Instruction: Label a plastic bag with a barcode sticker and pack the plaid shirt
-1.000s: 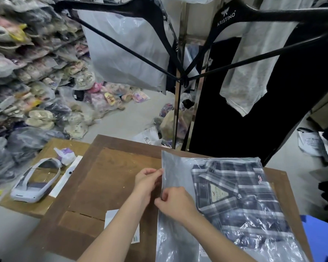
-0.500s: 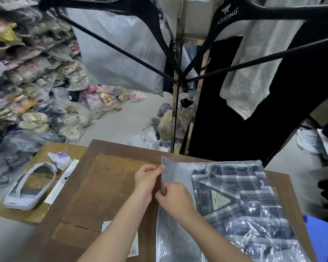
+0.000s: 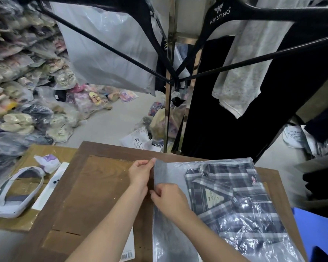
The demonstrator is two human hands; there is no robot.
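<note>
A clear plastic bag (image 3: 170,174) lies on the brown wooden table (image 3: 95,186), and the folded dark plaid shirt (image 3: 235,201) is inside it on the right. My left hand (image 3: 140,173) pinches the bag's left edge near its far corner. My right hand (image 3: 169,199) pinches the same edge a little nearer to me. A white sheet with a barcode sticker (image 3: 128,252) sits under my left forearm at the table's near edge.
A white headset (image 3: 13,191) and a white strip (image 3: 49,188) lie on cardboard to the left. Black hangers (image 3: 225,14), hanging garments and a metal rack pole (image 3: 169,91) stand behind the table. Bagged goods (image 3: 23,91) pile up at left.
Both hands have slid slightly away from me along the bag's left edge, the left hand reaching the far corner. The shirt and bag stay in place.
</note>
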